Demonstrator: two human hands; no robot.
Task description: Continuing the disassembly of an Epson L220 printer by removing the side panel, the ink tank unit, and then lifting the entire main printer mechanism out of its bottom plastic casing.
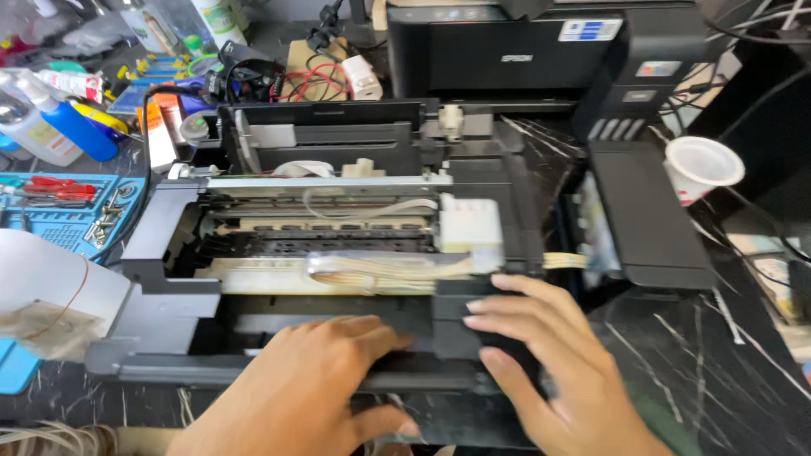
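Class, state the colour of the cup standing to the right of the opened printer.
The cup is white, seen best in the head view, at the right edge of the dark table.

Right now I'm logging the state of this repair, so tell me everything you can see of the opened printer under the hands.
The opened printer is black plastic, cover off, sitting level on a dark marbled table. Inside show a metal rail, a white carriage block at right and a pale ribbon cable running across. An ink tank unit lies at its right side. The left hand and right hand rest flat on its front edge.
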